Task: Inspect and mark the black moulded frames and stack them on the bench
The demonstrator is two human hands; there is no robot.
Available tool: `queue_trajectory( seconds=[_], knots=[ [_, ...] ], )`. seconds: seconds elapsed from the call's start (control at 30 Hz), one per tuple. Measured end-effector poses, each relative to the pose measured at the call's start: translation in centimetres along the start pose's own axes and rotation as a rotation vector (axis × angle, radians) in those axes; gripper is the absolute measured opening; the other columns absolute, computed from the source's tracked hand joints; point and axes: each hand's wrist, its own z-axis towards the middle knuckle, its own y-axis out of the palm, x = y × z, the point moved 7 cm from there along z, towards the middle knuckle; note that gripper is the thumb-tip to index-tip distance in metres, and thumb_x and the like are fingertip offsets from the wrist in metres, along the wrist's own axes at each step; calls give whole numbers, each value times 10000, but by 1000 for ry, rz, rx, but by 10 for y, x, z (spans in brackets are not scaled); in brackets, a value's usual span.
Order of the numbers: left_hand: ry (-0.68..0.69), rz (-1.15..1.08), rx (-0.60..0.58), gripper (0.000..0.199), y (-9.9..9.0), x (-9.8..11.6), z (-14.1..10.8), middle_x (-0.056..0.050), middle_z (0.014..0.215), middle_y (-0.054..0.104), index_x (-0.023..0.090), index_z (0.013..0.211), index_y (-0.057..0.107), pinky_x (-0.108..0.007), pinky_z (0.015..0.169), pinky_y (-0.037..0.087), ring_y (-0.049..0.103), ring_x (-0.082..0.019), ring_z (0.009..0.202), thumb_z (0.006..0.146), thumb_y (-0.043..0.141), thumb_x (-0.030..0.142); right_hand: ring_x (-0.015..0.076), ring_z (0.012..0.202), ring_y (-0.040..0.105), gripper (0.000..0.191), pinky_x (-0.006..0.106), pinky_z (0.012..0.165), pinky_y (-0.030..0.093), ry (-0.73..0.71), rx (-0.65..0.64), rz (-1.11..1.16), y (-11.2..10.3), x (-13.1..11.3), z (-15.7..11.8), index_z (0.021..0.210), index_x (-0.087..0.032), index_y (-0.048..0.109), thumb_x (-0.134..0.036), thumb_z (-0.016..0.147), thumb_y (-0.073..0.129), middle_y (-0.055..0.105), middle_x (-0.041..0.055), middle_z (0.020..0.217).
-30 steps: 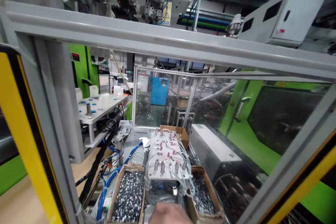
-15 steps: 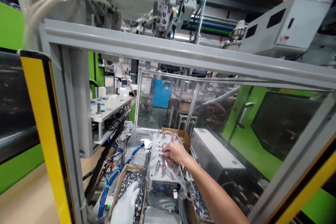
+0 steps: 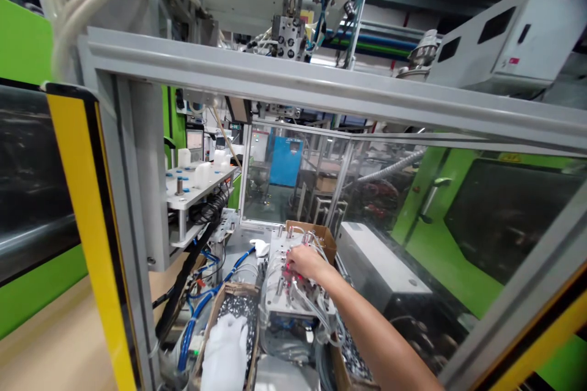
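Note:
My bare right hand (image 3: 306, 261) reaches over a metal fixture plate (image 3: 277, 302) fitted with pins, clear tubes and red lights. Its fingers are pinched together at the plate among the red lights; whatever lies between them is too small to make out. My left hand (image 3: 225, 351), in a white glove, rests over a long cardboard box (image 3: 211, 317) of small, shiny dark and silver pieces (image 3: 243, 305). The gloved fingers look curled down toward the pieces, with their tips hidden.
Another box of small pieces (image 3: 352, 348) stands under my right forearm. Behind the fixture is a cardboard box (image 3: 328, 238); a white cloth-like item (image 3: 260, 248) lies left of it. A grey frame bar (image 3: 321, 79) crosses overhead. Blue hoses (image 3: 192, 324) run at left, a grey housing (image 3: 380, 256) stands right.
My gloved left hand has shifted slightly, and its fingers look more bunched over the box. My right hand stays at the fixture with a small movement. The whole view has shifted slightly right.

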Motion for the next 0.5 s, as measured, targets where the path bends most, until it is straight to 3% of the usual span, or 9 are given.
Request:
queue_trajectory(
  seconds=[0.13, 0.27, 0.37, 0.5],
  knots=[
    [28, -11, 1, 487, 8, -11, -2, -134, 1341, 669, 160, 1382, 611, -434, 1142, 454, 608, -267, 1281, 1008, 317, 267, 186, 886, 687, 146, 238, 717, 396, 51, 102, 27, -22, 6, -23, 884, -189, 769, -225, 886, 628, 759, 74, 915],
    [78, -20, 36, 628, -3, -3, -1, -140, 1519, 525, 126, 1413, 582, -417, 1232, 355, 459, -248, 1440, 893, 247, 15, 207, 1014, 673, 290, 264, 768, 393, 208, 266, 53, -35, 32, -83, 1040, -215, 700, -299, 1021, 423, 734, 82, 1063],
    [72, -38, 138, 625, -20, 5, -1, -188, 1628, 329, 96, 1404, 584, -487, 1244, 321, 309, -331, 1520, 859, 290, 13, 264, 974, 699, 335, 306, 730, 396, 417, 250, 27, -7, 68, -139, 1032, -192, 669, -249, 1024, 339, 732, 130, 1035],
    [95, -187, 211, 497, -32, 3, -3, -188, 1612, 345, 90, 1382, 567, -480, 1237, 342, 390, -322, 1475, 986, 369, 316, 327, 979, 718, 234, 339, 746, 445, 519, -10, 45, 71, 97, -188, 1004, -165, 693, -235, 953, 475, 747, 165, 1001]
  ],
)
